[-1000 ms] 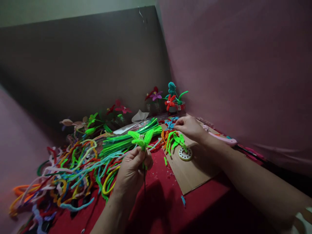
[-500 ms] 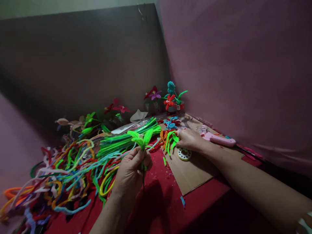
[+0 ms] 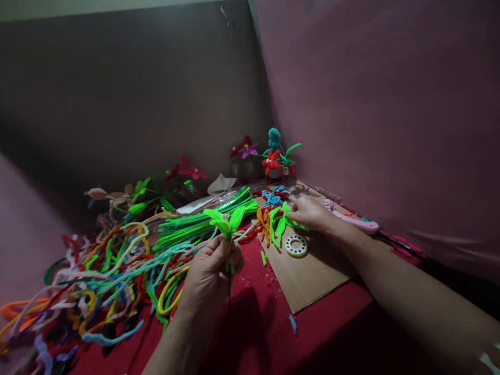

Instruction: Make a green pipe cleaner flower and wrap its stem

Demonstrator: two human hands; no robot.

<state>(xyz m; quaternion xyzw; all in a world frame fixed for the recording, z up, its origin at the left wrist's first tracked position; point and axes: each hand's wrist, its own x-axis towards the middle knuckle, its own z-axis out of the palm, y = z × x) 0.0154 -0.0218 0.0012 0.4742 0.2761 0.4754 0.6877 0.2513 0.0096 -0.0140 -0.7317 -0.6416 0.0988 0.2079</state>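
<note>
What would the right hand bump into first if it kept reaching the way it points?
Probably the blue pipe-cleaner shape just past the right hand and its green leaf piece; depth is uncertain.

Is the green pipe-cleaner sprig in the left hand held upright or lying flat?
Upright: the left hand pinches the green pipe-cleaner sprig by its thin dark stem, leaves fanned above the fingers, clear of the red cloth.

Fuzzy chenille pipe cleaners (image 3: 117, 260) heaped on matt red felt-like cloth (image 3: 265, 323); plain brown cardboard sheet (image 3: 312, 276) at 3 o'clock; glossy white plastic ring (image 3: 296, 245) on it; smooth pink plastic tool (image 3: 357, 223).
</note>
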